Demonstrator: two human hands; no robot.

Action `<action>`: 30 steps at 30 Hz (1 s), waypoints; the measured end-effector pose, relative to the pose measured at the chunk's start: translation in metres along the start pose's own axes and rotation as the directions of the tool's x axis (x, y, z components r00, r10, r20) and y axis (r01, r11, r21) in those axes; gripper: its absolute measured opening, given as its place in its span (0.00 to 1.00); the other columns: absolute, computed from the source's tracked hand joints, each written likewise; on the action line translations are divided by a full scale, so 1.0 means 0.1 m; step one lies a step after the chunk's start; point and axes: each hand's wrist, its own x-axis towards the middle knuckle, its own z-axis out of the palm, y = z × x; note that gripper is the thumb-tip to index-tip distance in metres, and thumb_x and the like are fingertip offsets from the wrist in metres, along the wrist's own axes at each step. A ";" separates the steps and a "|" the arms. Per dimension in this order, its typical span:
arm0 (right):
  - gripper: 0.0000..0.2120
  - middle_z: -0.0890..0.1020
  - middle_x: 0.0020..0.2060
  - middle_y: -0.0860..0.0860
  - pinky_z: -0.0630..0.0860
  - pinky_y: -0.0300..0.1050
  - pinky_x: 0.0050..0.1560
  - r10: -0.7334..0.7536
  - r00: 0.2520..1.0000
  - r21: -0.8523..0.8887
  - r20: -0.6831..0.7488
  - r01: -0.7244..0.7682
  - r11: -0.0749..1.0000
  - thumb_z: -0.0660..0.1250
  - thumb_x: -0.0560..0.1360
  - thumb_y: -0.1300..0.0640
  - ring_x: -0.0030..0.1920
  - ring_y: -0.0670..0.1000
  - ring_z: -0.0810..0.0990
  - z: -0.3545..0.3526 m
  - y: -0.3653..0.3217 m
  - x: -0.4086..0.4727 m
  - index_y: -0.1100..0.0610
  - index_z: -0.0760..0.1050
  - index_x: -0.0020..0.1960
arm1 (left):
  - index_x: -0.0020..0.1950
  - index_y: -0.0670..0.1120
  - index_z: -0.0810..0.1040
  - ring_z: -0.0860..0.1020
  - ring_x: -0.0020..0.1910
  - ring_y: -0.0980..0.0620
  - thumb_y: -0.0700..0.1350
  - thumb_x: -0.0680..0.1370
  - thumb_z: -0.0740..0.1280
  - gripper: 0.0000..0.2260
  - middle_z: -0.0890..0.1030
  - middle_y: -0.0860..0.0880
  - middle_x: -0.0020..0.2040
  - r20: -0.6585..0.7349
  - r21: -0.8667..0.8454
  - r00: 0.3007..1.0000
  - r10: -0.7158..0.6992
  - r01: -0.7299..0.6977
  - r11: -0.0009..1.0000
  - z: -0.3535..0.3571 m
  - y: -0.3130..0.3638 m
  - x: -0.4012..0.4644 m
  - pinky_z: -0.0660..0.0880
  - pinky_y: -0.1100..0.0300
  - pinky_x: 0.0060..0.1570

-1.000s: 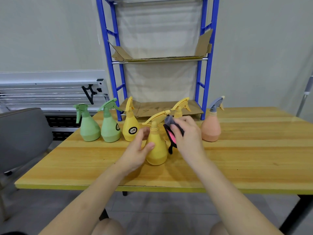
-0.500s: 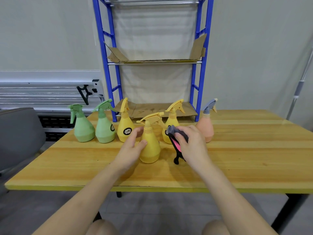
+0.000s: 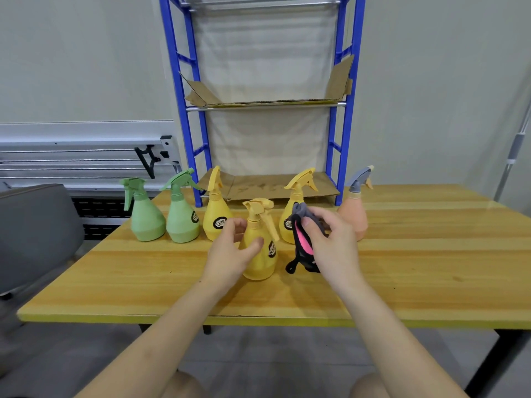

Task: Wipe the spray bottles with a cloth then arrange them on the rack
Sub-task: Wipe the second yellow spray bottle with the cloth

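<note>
As left hand (image 3: pixel 230 252) grips bottle (image 3: pixel 261 267), cloth (image 3: pixel 302 238) pinched

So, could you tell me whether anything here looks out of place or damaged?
Only the cardboard liner on the rack's middle shelf: its end flaps stick up crookedly. All six spray bottles stand upright; nothing has spilled.

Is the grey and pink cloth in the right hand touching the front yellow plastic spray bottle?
Apart. The head view shows bare wooden table between the grey and pink cloth in the right hand and the front yellow plastic spray bottle.
</note>
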 end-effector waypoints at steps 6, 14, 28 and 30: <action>0.11 0.82 0.54 0.44 0.75 0.31 0.53 -0.042 0.999 0.011 0.028 0.042 0.999 0.70 0.81 0.61 0.55 0.38 0.79 0.06 -0.11 -0.06 0.48 0.84 0.59 | 0.74 0.55 0.72 0.73 0.66 0.59 0.63 0.73 0.69 0.30 0.75 0.58 0.66 0.018 -0.033 0.999 0.043 -0.042 0.999 -0.02 -0.08 -0.07 0.72 0.51 0.69; 0.13 0.80 0.54 0.42 0.72 0.28 0.55 -0.165 0.986 -0.076 0.026 0.167 0.983 0.71 0.80 0.62 0.57 0.36 0.78 0.16 -0.12 -0.09 0.51 0.84 0.62 | 0.70 0.54 0.71 0.76 0.62 0.65 0.51 0.77 0.76 0.24 0.78 0.60 0.63 0.019 -0.121 1.000 0.011 -0.008 0.993 0.02 -0.19 -0.10 0.73 0.67 0.60; 0.13 0.81 0.51 0.50 0.76 0.51 0.58 -0.450 0.827 -0.253 0.337 0.540 0.803 0.70 0.80 0.63 0.55 0.55 0.77 0.56 -0.53 0.45 0.55 0.85 0.62 | 0.62 0.64 0.71 0.75 0.61 0.66 0.51 0.77 0.75 0.19 0.76 0.68 0.60 0.066 -0.180 0.997 0.032 -0.019 0.983 -0.01 -0.18 -0.04 0.73 0.69 0.54; 0.13 0.81 0.51 0.51 0.75 0.50 0.57 -0.425 0.827 -0.274 0.369 0.534 0.800 0.70 0.81 0.62 0.55 0.55 0.76 0.57 -0.50 0.48 0.55 0.85 0.63 | 0.60 0.66 0.71 0.75 0.60 0.69 0.51 0.77 0.75 0.18 0.75 0.70 0.59 0.080 -0.165 0.996 0.037 -0.023 0.986 -0.03 -0.20 -0.02 0.73 0.68 0.56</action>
